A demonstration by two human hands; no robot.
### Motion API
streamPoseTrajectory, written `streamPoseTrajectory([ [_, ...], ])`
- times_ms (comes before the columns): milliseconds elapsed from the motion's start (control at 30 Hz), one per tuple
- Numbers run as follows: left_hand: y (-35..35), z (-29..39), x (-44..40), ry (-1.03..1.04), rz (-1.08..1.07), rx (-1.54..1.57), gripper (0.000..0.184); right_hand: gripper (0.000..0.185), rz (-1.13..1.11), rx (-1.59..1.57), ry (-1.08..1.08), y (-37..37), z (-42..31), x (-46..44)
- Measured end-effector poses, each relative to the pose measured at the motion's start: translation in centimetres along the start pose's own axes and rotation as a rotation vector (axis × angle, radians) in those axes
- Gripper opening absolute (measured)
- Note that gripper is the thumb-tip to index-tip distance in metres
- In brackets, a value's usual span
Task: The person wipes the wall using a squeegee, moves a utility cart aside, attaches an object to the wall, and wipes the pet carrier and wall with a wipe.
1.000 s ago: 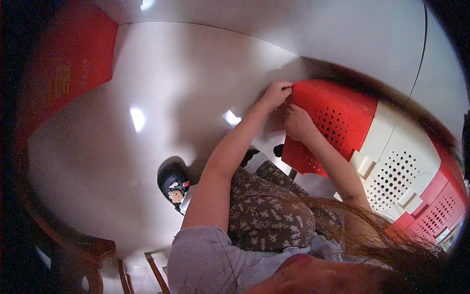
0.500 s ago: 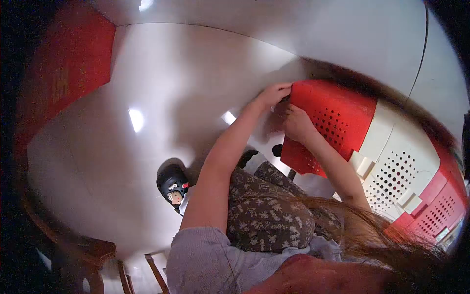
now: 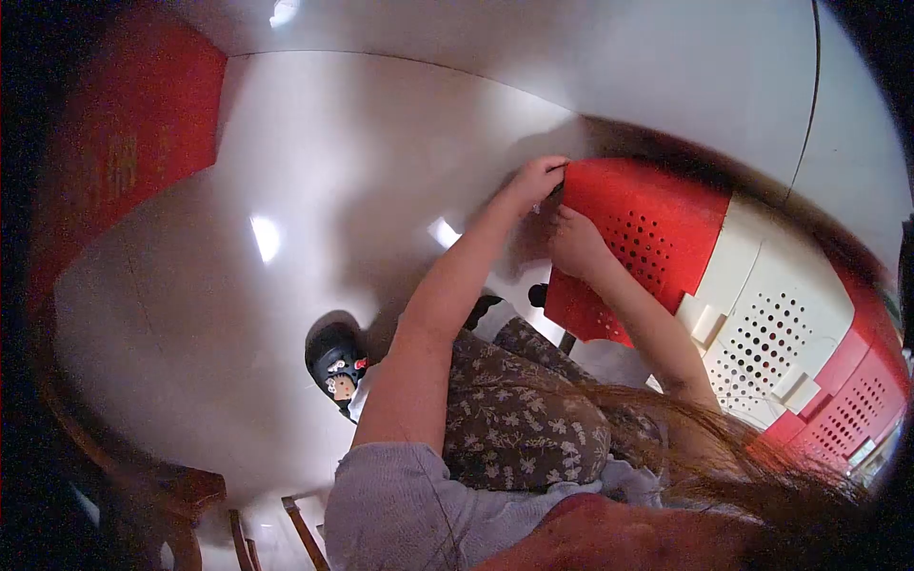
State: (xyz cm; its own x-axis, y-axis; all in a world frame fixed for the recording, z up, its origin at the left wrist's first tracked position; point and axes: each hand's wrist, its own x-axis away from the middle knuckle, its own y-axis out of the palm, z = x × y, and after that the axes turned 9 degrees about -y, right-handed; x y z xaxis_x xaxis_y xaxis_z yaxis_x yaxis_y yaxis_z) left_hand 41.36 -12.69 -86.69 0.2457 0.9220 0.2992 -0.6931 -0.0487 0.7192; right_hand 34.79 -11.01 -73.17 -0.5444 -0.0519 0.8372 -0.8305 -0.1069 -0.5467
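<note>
At the upper front corner of a red perforated plastic bin point(image 3: 657, 205), my left hand point(image 3: 538, 183) has its fingers curled, the fingertips against the bin's edge. Just below it, my right hand point(image 3: 577, 243) is closed in front of the bin's side, its thumb and fingers pressed together near the same edge. Between the two hands shows a small dark thing point(image 3: 555, 195), too unclear to name. What either hand pinches is hidden by the fingers.
Beside the red bin stand a cream perforated bin point(image 3: 766, 333) and a pinkish-red one point(image 3: 852, 419). A black wheel point(image 3: 538, 295) is near the floor. A red box point(image 3: 143, 124) stands at the left, wooden furniture point(image 3: 181, 485) at lower left. My black shoe point(image 3: 333, 357) rests on the pale floor point(image 3: 190, 285).
Both hands stay at the bin's corner with only slight finger shifts. A bit more of the dark thing shows between them. The bins have not visibly moved.
</note>
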Motion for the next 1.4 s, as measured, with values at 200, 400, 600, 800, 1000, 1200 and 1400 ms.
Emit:
streamPoseTrajectory([
  [200,-0.7,2.3,0.2,0.115,0.026,-0.338,0.025,0.016,0.059,-0.034,0.025,1.6,-0.1,0.0],
  [400,-1.0,1.8,-0.9,0.162,0.022,-0.453,0.022,0.015,0.079,-0.09,0.069,0.5,-0.1,0.1],
  [600,-0.9,2.3,-1.8,0.399,0.213,-0.794,0.024,0.013,0.123,-0.092,0.078,0.8,-0.1,0.1],
  [800,-0.6,3.2,-0.7,-0.054,-0.2,0.065,0.028,0.013,0.092,-0.034,0.022,-0.7,0.3,0.4],
  [1000,-0.2,-0.4,-2.1,0.264,0.056,-0.32,0.028,0.014,-0.005,-0.046,0.039,2.3,-0.1,-0.1],
  [1200,0.0,-1.1,-2.3,0.216,0.005,0.02,0.029,0.015,-0.027,-0.006,0.013,1.6,0.2,0.0],
  [1400,1.2,-1.8,-4.0,0.318,0.279,-0.091,0.029,0.015,0.035,-0.061,0.022,4.7,0.3,0.2],
])
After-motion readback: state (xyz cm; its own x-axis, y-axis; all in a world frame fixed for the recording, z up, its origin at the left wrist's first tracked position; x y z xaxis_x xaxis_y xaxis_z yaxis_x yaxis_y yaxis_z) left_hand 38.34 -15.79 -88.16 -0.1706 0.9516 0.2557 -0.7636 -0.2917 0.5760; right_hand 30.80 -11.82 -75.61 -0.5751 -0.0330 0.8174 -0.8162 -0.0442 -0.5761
